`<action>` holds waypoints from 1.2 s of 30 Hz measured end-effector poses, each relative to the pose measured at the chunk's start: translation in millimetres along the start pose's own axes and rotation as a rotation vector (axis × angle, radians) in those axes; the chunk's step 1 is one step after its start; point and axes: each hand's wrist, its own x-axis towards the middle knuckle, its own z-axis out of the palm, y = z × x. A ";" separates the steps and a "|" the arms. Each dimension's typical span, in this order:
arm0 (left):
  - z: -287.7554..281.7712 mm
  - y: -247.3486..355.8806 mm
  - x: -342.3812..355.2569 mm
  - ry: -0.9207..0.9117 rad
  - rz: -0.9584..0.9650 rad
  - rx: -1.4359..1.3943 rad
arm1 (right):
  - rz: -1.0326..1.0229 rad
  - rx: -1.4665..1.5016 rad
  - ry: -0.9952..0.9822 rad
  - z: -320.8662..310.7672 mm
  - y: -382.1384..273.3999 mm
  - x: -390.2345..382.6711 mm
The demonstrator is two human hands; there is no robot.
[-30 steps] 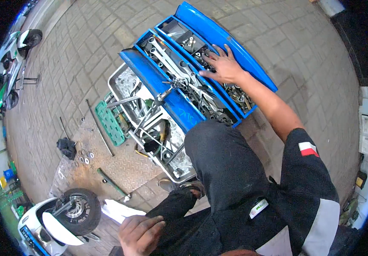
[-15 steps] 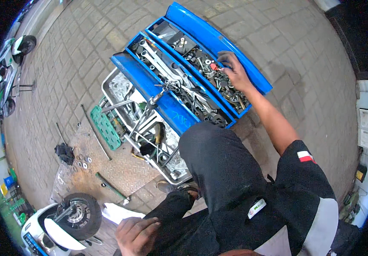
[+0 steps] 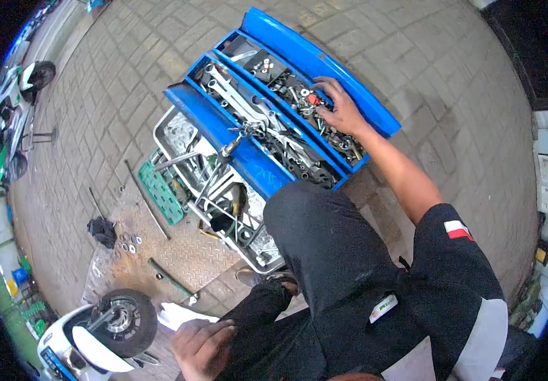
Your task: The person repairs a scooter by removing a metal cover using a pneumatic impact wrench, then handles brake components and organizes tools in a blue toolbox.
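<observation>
A blue metal toolbox point(image 3: 324, 60) stands with its lids folded back. My right hand point(image 3: 344, 114) reaches into its far tray, fingers bent and thumb apart, just above loose nuts, bolts and washers point(image 3: 299, 90). A small red piece point(image 3: 313, 100) lies between the fingertips and thumb; I see no grip on it. Several combination wrenches point(image 3: 239, 95) fill the nearer tray beside it. My left hand point(image 3: 202, 346) rests on my left leg, its fingers loosely laid over it and holding nothing.
Under the toolbox's near side is a white tray point(image 3: 166, 130) of tools. A green plastic case part point(image 3: 162, 190) leans beside it. Washers point(image 3: 129, 241) and a green-handled rod point(image 3: 171, 279) lie on a metal plate point(image 3: 191, 254). A motorbike wheel point(image 3: 124, 322) stands at lower left.
My right hand has moved slightly left and nearer over the hardware, with the thumb farther from the fingers. My left hand stays on my leg. The view has shifted a little.
</observation>
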 end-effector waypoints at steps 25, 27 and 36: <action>43.6 -33.1 -145.9 0.320 -0.487 -0.118 | 0.063 0.116 -0.073 0.9 12.1 -0.5; 69.2 -40.1 -171.3 0.520 -0.734 0.045 | 0.271 0.428 -0.096 7.5 12.7 2.8; 87.5 -42.2 -103.7 0.812 -0.715 -0.328 | 0.152 0.311 -0.036 8.3 18.8 5.4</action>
